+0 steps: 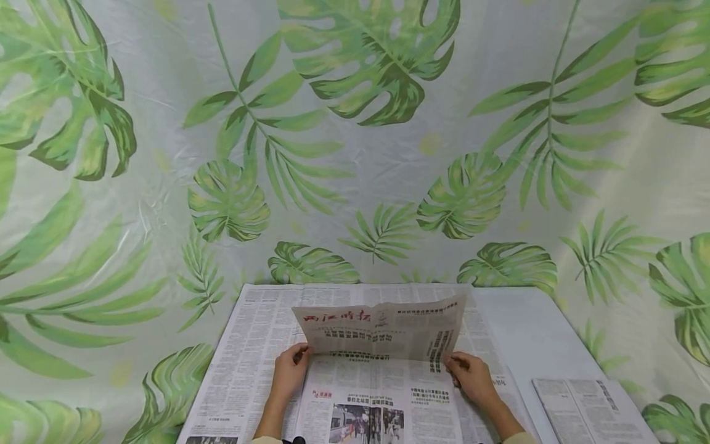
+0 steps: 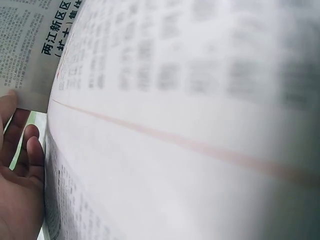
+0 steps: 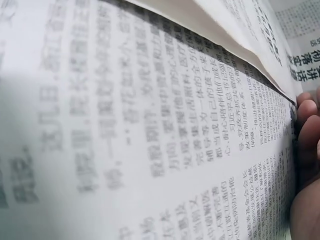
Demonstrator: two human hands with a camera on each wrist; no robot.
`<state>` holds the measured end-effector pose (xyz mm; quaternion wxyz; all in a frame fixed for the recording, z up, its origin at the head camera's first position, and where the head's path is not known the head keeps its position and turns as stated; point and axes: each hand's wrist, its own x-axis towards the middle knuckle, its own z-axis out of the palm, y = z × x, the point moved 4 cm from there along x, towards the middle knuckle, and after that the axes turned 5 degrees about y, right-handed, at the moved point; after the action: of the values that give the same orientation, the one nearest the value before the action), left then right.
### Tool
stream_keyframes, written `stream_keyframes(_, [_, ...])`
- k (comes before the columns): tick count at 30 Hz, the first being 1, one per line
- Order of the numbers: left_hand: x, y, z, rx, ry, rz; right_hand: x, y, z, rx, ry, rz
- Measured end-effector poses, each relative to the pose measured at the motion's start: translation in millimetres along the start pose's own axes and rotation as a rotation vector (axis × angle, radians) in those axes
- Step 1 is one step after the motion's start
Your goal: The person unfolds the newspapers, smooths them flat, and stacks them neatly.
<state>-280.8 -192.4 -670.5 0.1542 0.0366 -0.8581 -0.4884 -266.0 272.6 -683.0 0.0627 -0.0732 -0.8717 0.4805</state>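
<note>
Both hands hold a newspaper (image 1: 383,336), its upper part raised toward the back with a red masthead along the top. My left hand (image 1: 291,365) pinches the left edge of the raised part. In the left wrist view, the thumb of the left hand (image 2: 20,185) lies at the paper's corner, with the other fingers curled below. At the right edge, my right hand (image 1: 471,376) pinches the paper between thumb and fingers. The right wrist view catches only part of the right hand (image 3: 309,145), close beside the printed sheet. A lower page with photos (image 1: 366,422) lies between the forearms.
More newspaper sheets (image 1: 252,345) cover the table under the held one. A white tabletop (image 1: 521,327) shows at the right, where a folded stack of newspaper (image 1: 588,410) lies near the front. A leaf-patterned curtain (image 1: 383,154) hangs behind and along both sides.
</note>
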Motion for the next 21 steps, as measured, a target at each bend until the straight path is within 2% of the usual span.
stream_keyframes(4, [0.9,-2.1,1.2,0.012,0.004,-0.01,0.4,0.9,0.0,0.031,-0.004,0.008])
stream_keyframes(9, [2.7,-1.7,2.1,0.045,0.012,-0.015,0.9,2.2,1.1,0.017,0.0,0.008])
stream_keyframes(16, [4.7,-2.3,2.6,0.062,-0.013,-0.055,2.4,4.2,2.8,0.018,0.002,0.017])
stream_keyframes(21, [3.7,-1.8,2.8,0.065,0.015,-0.048,1.0,2.7,2.7,0.023,0.019,0.004])
